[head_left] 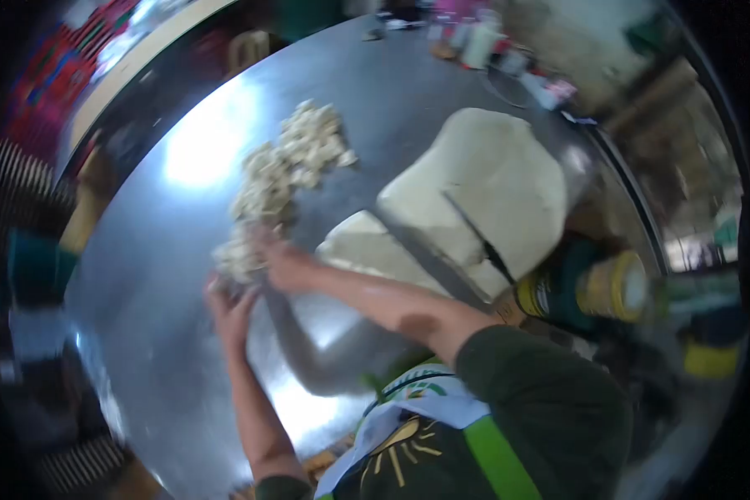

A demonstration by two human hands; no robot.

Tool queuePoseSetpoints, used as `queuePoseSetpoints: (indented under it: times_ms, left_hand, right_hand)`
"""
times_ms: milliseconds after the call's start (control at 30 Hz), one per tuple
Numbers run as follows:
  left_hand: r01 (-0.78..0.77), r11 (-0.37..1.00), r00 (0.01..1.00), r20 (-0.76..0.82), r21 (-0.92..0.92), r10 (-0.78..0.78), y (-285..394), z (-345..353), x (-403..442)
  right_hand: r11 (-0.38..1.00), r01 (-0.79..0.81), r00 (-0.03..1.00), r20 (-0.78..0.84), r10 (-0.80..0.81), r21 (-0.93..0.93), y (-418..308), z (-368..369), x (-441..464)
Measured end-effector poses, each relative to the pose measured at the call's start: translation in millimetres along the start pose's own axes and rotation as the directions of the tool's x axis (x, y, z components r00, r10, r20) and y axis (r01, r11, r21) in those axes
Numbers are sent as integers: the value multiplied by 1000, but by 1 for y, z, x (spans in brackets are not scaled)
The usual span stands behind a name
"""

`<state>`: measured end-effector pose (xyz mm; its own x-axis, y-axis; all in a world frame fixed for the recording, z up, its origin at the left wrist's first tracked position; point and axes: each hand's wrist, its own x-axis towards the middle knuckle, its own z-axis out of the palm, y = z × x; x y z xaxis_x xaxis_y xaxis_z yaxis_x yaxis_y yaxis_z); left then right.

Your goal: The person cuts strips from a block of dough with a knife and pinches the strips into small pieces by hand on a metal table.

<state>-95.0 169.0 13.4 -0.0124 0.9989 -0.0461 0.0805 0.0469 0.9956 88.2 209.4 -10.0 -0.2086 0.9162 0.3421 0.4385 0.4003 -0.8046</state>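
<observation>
A long pile of small dough pieces (267, 179) runs across the shiny metal table (175, 308). At its near end, my right hand (283, 260) touches the pieces from the right, its fingers blurred and partly among the dough. My left hand (231, 308) is at the pile's near left edge, fingers apart, with no object visible in it. A large smooth slab of dough (508, 175) lies to the right, with a smaller cut section (375, 246) beside it. On the slab rests a knife (479, 237) with a dark handle.
Bottles and small items (479, 46) stand at the table's far right edge. Near the right edge is a container with a yellow rim (612, 286). Red crates (46, 79) are beyond the table at the upper left, and a green bin (37, 265) is at the left.
</observation>
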Motion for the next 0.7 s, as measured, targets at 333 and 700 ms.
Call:
queuePoseSetpoints:
  times_ms: [333,700]
  left_hand:
    - [575,672,753,623,-466,-212,4,73,-133]
    - [543,820,816,340,-179,-467,29,114,-186]
  right_hand:
    - [914,134,903,427,46,-382,25,-35,-62]
    - [667,102,898,358,258,-738,59,-76,-37]
